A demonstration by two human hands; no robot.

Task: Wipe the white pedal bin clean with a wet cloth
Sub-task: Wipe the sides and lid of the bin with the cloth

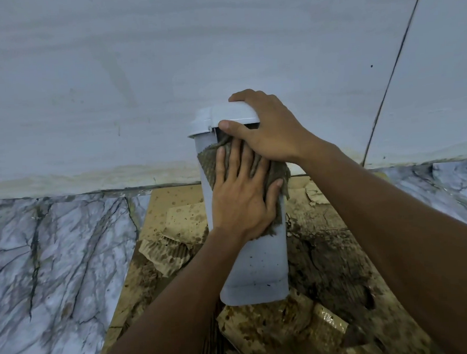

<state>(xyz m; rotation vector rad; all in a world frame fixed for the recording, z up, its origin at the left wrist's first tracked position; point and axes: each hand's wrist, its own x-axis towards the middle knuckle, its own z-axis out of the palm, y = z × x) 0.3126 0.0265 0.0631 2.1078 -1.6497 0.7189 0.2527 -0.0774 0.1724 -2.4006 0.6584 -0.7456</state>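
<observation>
White pedal bin [256, 271] upright on soggy cardboard [328, 266] against wall. Left hand [242, 201] flat, fingers spread, pressing brown cloth [277, 174] to bin's side. Right hand [268, 131] grips lid [231, 115].

The light is dim, flat and bluish, so the wall [138, 73] and the white bin [256, 271] read as grey-blue, with no glare and only faint, soft shadows under the forearms. The wide lens bends the picture at its edges: the floor line bows and the dark seam [395, 68] on the wall leans. Detail is soft throughout, with slight blur toward the corners.
</observation>
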